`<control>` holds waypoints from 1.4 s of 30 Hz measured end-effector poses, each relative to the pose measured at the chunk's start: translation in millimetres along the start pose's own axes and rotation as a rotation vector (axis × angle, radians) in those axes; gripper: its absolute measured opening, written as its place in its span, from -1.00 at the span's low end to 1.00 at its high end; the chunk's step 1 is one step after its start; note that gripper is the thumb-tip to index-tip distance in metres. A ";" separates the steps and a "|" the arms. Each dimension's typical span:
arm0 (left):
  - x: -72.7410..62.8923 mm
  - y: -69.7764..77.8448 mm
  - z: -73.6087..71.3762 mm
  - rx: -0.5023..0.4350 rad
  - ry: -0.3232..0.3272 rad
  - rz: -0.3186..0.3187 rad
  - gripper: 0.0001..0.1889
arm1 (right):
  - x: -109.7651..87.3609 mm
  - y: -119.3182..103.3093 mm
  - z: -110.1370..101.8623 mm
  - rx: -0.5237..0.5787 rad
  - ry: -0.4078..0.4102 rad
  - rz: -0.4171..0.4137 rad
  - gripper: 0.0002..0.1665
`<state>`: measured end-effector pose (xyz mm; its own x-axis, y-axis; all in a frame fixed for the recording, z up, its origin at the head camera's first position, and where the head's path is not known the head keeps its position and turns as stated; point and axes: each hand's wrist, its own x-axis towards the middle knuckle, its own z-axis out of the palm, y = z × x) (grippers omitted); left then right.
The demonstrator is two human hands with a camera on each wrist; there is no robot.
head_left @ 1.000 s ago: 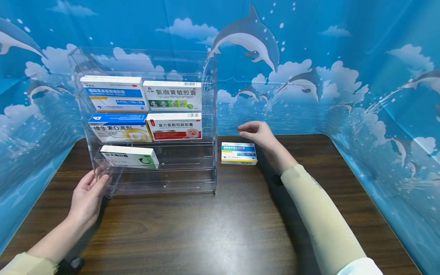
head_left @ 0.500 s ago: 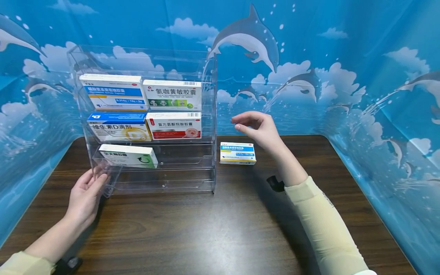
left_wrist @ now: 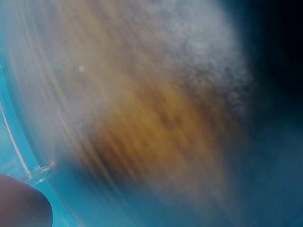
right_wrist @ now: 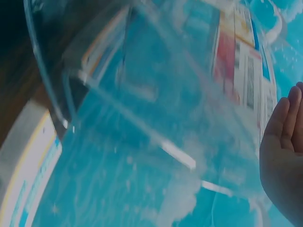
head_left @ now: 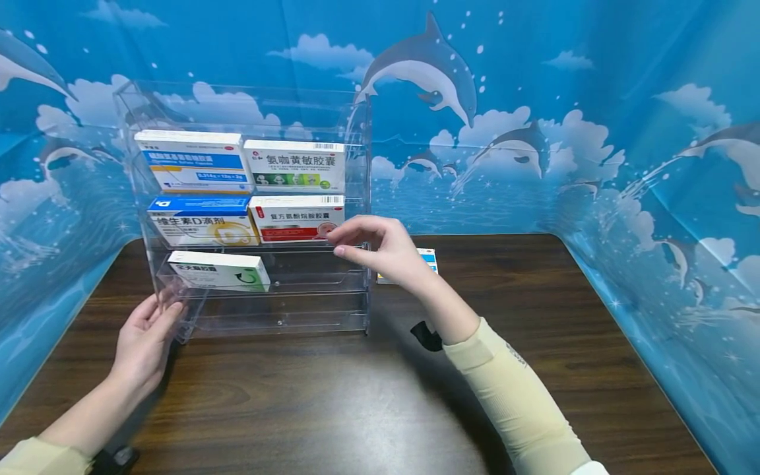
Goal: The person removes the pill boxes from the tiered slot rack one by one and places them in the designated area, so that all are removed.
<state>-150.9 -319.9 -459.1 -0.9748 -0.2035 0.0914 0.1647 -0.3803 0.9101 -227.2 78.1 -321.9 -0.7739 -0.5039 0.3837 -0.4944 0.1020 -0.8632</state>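
I see pale yellow sleeves, small dark print on the right one, white cloth above it, and a black gadget by each wrist.

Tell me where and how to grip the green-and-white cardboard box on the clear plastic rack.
Probably pinch the box by its right end, coming from the right: bare shelf lies beside that end, while the left end sits close to the left hand.

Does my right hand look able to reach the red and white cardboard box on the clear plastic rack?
Probably yes: your empty right hand hovers by the red and white box, near its lower right corner, no other box between.
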 end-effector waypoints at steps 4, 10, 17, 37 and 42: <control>0.6 -0.6 -0.3 0.000 -0.008 -0.004 -0.61 | 7.5 4.7 23.3 0.006 -0.049 -0.001 -0.77; 1.2 -1.3 -0.8 0.011 -0.005 -0.011 -0.62 | 16.8 13.2 53.8 -0.001 -0.090 0.013 -0.75; 1.1 1.1 -0.8 0.017 0.014 -0.013 -0.62 | 24.9 16.5 81.1 0.044 -0.077 0.063 -0.70; 0.0 -2.2 -1.7 -0.024 0.000 -0.017 -0.62 | 33.8 29.1 120.8 -0.210 0.068 0.147 -0.54; 0.0 -1.7 -2.2 0.005 0.023 -0.048 -0.64 | 34.2 27.3 130.5 -0.300 0.085 0.152 -0.46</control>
<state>-150.9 -321.2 -461.5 -0.9779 -0.2054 0.0382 0.1168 -0.3859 0.9151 -215.5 -48.3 -375.1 -0.8714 -0.3919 0.2952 -0.4558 0.4240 -0.7826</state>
